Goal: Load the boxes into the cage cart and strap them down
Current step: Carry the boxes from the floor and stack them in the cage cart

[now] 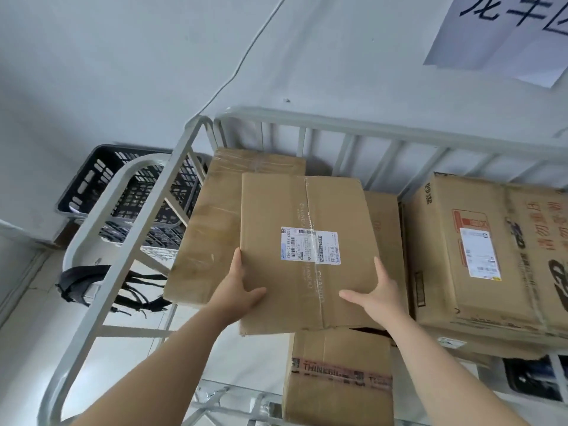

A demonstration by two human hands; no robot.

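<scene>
You are in the loading step. Your left hand [242, 292] and right hand [376, 290] hold the flat box [307, 210] by its near corners, thumbs laid on top, the other fingers wrapped at the edges and mostly hidden under the cardboard. The box hangs tilted inside the cage cart [338, 126], over the brown box [209, 229] at the left — I cannot tell whether it touches it yet. Next, I judge, you lower it flat onto the stack, square it towards the back rail and slip your fingers out unpinched. The black straps [101, 284] on the left frame hang unused.

Tape along the held box reads "CHANDO", and its white shipping label [310, 245] carries barcodes too small to read. The lower carton [335, 395] bears red tape beginning "THINKBIL". The large carton [479, 241] at the right has red and dark print I cannot read. The wall sign [507, 35] shows big black characters — cut off.
</scene>
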